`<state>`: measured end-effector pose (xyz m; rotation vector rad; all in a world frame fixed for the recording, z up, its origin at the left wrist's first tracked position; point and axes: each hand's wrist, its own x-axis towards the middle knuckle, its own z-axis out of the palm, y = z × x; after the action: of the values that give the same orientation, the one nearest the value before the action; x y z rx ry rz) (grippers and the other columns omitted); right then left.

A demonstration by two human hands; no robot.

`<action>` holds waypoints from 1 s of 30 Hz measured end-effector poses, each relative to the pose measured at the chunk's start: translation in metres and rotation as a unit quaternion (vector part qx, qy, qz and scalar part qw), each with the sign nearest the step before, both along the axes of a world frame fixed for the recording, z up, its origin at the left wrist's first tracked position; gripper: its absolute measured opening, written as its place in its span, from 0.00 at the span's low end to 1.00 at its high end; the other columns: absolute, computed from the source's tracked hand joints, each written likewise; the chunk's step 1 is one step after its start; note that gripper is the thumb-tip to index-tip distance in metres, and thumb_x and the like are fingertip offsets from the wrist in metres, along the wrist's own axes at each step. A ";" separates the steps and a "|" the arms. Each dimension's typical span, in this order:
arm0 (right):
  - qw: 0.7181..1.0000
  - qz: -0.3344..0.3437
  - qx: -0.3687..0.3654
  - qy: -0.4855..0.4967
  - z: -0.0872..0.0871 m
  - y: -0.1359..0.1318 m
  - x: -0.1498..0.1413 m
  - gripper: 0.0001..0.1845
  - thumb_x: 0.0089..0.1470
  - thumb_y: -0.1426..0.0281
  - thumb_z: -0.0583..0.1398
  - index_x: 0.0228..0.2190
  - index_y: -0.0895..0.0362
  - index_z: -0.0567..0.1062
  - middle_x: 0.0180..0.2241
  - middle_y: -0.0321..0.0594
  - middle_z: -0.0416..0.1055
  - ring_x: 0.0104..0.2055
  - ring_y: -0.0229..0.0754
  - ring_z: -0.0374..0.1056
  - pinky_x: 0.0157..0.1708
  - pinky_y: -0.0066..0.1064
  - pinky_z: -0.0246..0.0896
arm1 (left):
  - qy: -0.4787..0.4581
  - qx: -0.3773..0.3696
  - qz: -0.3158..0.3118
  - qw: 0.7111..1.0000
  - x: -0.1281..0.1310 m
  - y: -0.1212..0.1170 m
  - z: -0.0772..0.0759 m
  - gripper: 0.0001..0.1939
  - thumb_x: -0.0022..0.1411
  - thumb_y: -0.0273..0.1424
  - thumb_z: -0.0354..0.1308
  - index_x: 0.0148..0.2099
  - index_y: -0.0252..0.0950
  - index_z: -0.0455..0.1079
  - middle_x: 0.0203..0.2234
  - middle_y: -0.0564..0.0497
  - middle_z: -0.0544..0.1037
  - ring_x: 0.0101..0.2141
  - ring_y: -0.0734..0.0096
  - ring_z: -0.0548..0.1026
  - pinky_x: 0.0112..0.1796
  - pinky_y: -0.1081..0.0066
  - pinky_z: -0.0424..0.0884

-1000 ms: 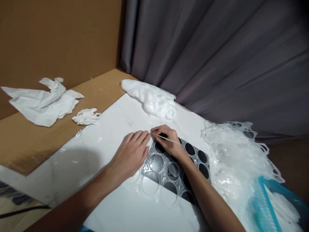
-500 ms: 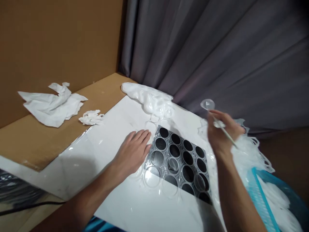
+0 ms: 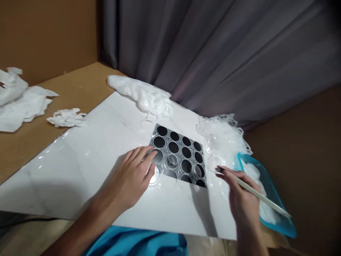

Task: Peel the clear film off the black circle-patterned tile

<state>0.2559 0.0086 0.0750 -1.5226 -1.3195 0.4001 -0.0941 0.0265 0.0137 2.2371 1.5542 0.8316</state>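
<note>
A clear plastic sheet patterned with rows of circles lies on the white board, partly over a black backing. My left hand rests at its left edge, palm down with fingers stretched out and fingertips on the sheet. Loose clear discs show within a few circles. To the right, above the board, my right hand is closed around a slim, pale-handled tool with a dark tip. That tip points left toward the sheet; its exact kind is unclear.
Behind the sheet is a pile of clear plastic; scrap plastic webbing heaps at the right. A blue basket holds white, translucent pieces. Crumpled tissue lies at left, and a grey curtain hangs behind.
The clear disc in my right hand has left it, and that hand has come down and turned the tool's dark tip toward the sheet. My view has shifted right.
</note>
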 end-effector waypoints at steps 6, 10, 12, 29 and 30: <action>0.971 0.083 -0.090 0.205 -0.043 -0.025 -0.040 0.12 0.60 0.61 0.73 0.30 0.51 0.80 0.43 0.47 0.87 0.40 0.55 0.85 0.41 0.48 0.84 | 0.006 0.020 0.003 1.000 0.007 -0.027 -0.017 0.21 0.82 0.33 0.46 0.71 0.45 0.68 0.67 0.45 0.75 0.66 0.54 0.72 0.62 0.49 0.72; 0.997 -0.045 0.031 0.059 -0.038 -0.036 -0.039 0.11 0.62 0.60 0.71 0.35 0.53 0.82 0.45 0.51 0.86 0.44 0.59 0.84 0.47 0.54 0.82 | 0.039 0.035 0.040 0.998 -0.002 -0.033 -0.027 0.22 0.82 0.31 0.46 0.72 0.42 0.67 0.68 0.42 0.73 0.67 0.52 0.70 0.63 0.48 0.70; 0.980 -0.143 0.108 -0.090 -0.031 -0.041 -0.022 0.13 0.64 0.58 0.69 0.40 0.55 0.84 0.48 0.53 0.85 0.48 0.61 0.83 0.52 0.56 0.78 | 0.050 0.044 0.066 0.996 -0.002 -0.034 -0.027 0.22 0.82 0.31 0.47 0.72 0.40 0.66 0.69 0.41 0.72 0.68 0.49 0.69 0.64 0.47 0.69; 0.969 0.234 -0.022 -0.070 -0.035 -0.016 -0.079 0.14 0.63 0.55 0.69 0.35 0.52 0.88 0.41 0.47 0.87 0.41 0.54 0.82 0.39 0.43 0.77 | 0.064 0.135 0.091 0.985 -0.007 -0.051 -0.034 0.21 0.80 0.31 0.49 0.69 0.38 0.69 0.63 0.38 0.77 0.63 0.51 0.74 0.61 0.52 0.72; 0.967 0.247 -0.027 -0.055 -0.035 -0.009 -0.087 0.13 0.63 0.56 0.70 0.36 0.52 0.88 0.40 0.46 0.87 0.40 0.53 0.82 0.38 0.42 0.77 | 0.064 0.138 0.116 0.982 -0.007 -0.051 -0.034 0.21 0.80 0.32 0.49 0.70 0.38 0.69 0.62 0.38 0.78 0.62 0.51 0.75 0.60 0.52 0.72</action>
<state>0.1687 -0.0002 0.0401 -1.2603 -1.7924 0.6773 -0.1012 -0.0248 -0.0205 2.3693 1.8899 1.0422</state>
